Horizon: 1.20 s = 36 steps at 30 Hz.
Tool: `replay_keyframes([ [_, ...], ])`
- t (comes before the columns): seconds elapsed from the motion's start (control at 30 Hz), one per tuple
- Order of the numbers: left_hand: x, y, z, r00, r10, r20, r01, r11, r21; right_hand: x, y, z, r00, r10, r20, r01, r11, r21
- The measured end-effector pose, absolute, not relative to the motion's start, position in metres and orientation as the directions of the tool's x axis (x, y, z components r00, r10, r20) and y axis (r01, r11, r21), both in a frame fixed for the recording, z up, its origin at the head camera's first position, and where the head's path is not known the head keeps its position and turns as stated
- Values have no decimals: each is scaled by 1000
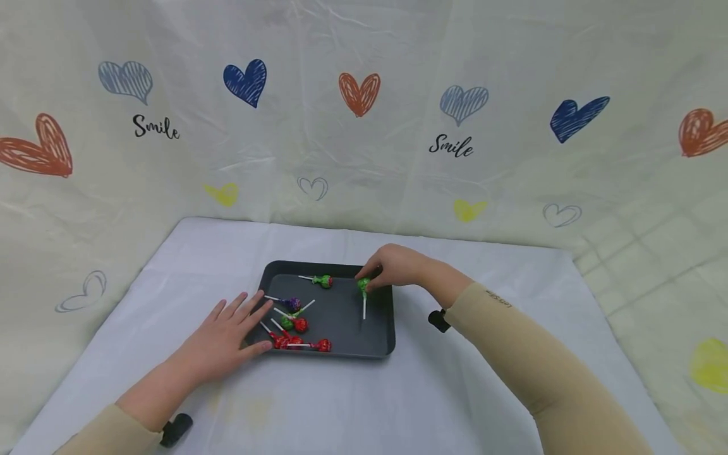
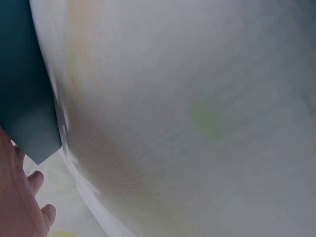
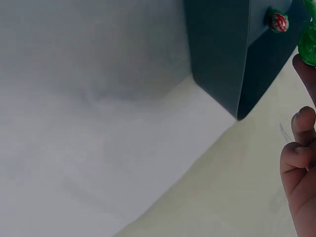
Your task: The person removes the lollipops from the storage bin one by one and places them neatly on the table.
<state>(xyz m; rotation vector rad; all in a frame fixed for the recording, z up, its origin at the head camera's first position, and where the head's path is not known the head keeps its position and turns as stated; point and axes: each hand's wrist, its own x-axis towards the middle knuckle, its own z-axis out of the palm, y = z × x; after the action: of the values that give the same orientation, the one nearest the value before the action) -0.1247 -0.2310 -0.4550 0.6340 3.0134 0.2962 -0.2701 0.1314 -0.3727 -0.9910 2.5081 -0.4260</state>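
The right hand (image 1: 394, 264) pinches a lollipop (image 1: 363, 287) by its head; the left hand (image 1: 223, 339) is spread. Likely light, hard and slick-wrapped, it suits that hold.

Head view evenly bright, wrist views dimmer and softer

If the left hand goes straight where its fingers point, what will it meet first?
Probably the purple lollipop: its stick lies just ahead of the left hand, which might pass above it.
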Motion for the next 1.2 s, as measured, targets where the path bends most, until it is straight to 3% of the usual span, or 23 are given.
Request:
replay_keyframes([
  [0.7,-123,-228,-448,-916,401,-32,389,903,183,-248,228,-362,-779,-586,-223,-438,763,-476],
  [1.2,-126,-232,-460,-912,410,7,403,892,202,-246,233,-386,-752,-596,-280,-436,769,-467],
])
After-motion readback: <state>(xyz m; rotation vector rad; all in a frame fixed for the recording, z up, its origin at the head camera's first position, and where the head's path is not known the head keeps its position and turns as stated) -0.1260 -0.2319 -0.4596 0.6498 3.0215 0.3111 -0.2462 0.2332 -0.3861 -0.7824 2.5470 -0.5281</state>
